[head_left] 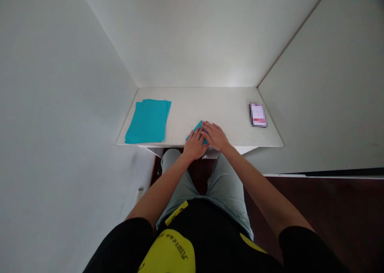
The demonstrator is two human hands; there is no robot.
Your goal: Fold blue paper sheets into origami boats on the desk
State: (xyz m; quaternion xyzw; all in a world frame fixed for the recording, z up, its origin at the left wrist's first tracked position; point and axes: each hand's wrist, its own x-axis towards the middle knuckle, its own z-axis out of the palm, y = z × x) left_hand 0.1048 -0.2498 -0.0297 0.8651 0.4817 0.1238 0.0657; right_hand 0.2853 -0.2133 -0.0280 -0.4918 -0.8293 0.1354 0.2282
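A small folded piece of turquoise paper (pixel 199 125) lies near the front edge of the white desk (pixel 207 105), pointed at its far end. My left hand (pixel 194 145) rests flat on its left part, fingers stretched out. Over the right part lies my right hand (pixel 216 136), also flat, with its fingers reaching toward the paper's tip. The two hands nearly meet at the fingers and cover most of the paper, so its full shape is hidden.
A stack of larger turquoise sheets (pixel 147 121) sits at the desk's left end, edges slightly uneven. At the right end is a blurred-out phone-like object (pixel 258 115). White walls (pixel 198 37) enclose the desk at the back and both sides.
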